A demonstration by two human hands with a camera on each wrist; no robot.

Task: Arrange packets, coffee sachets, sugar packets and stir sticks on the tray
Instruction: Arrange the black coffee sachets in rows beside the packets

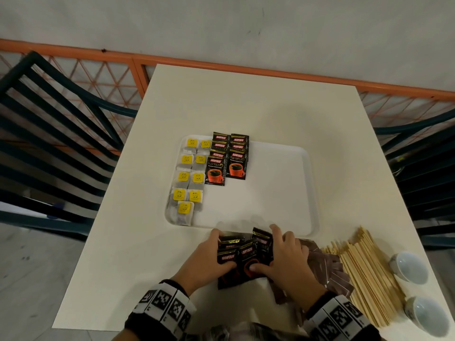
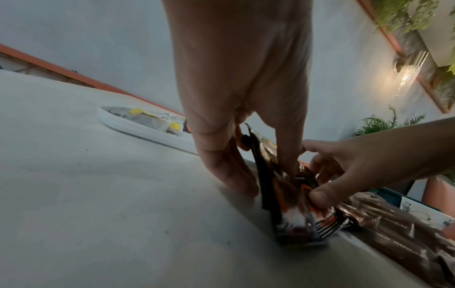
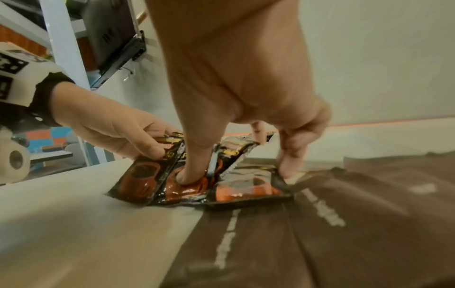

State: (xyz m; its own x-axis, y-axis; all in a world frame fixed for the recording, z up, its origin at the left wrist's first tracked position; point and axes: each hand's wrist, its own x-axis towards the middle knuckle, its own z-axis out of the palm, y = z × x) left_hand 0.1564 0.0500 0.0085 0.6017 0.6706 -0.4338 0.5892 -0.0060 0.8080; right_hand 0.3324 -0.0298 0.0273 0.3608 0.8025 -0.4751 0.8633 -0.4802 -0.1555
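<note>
A loose pile of black coffee sachets (image 1: 246,257) lies on the table just in front of the white tray (image 1: 283,188). My left hand (image 1: 222,249) grips the pile's left side, thumb on top and fingers over the far edge. My right hand (image 1: 264,247) grips the right side, its thumb pressing a sachet (image 3: 246,189) flat. On the tray, tea bags (image 1: 189,178) with yellow tags fill the left edge, and more coffee sachets (image 1: 229,158) overlap in two columns beside them. Brown sugar packets (image 1: 327,267) and wooden stir sticks (image 1: 364,274) lie on the table to the right.
Two pale cups (image 1: 408,267) (image 1: 428,316) lie on their sides at the table's right edge beyond the sticks. Dark slatted chairs (image 1: 49,134) stand on both sides. An orange lattice railing (image 1: 221,67) runs behind the table. The tray's middle and right are bare.
</note>
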